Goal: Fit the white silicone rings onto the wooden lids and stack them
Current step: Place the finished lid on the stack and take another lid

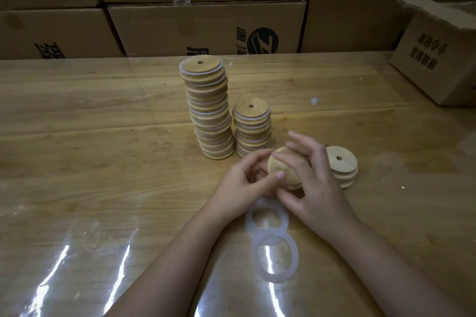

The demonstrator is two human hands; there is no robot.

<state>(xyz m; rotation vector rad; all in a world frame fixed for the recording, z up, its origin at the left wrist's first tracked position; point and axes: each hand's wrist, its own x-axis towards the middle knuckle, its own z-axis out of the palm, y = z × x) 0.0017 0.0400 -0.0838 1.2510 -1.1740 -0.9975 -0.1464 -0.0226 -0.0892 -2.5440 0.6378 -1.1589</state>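
Wooden ringed lids stand in a tall stack (206, 110) and a shorter stack (252, 128), clear of the work, while the left hand (242, 183) and right hand (318, 183) together grip one lid (282, 170), two loose rings (266, 221) lying handy just below, bare lids (343, 167) close at right.

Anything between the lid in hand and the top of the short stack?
Nothing visible. The held lid, gripped by the left hand and right hand, sits just in front of the short stack, whose top is bare. The tall stack stands off to the left.
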